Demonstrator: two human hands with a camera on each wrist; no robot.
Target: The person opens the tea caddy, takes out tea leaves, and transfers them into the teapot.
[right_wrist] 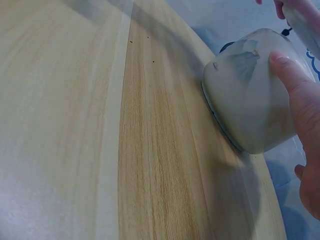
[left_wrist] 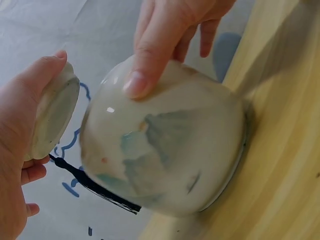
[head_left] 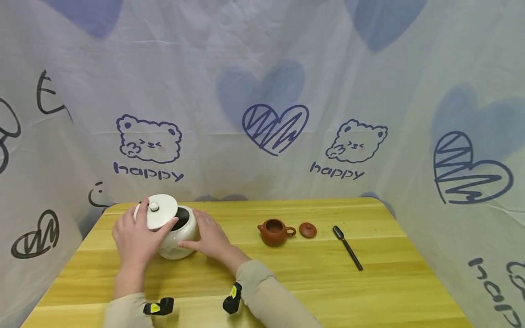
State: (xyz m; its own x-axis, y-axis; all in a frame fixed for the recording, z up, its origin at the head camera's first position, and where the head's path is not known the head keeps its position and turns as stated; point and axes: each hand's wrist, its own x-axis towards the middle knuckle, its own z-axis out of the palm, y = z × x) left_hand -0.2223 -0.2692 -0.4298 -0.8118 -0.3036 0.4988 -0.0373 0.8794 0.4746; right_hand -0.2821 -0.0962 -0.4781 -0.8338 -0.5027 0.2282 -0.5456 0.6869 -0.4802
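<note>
Toward eight o'clock in the head view, our left hand (head_left: 137, 237) is pinching a white lid (head_left: 164, 214) while our right hand (head_left: 211, 237) is clamping its fingers around the open jar (left_wrist: 162, 142) on the table (head_left: 311, 282). At nine and three o'clock, the cloth (head_left: 205, 91) is reading "happy."

Bare hands (head_left: 137, 239), beige long sleeves (head_left: 275, 291), black wrist cameras (head_left: 166, 306), yellow patches (head_left: 154, 308)

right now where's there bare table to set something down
The table is bare between the right sleeve and the black utensil, and right of the utensil. Crowded: the white jar, gripped by the right hand, and white lid, in the left hand.
</note>
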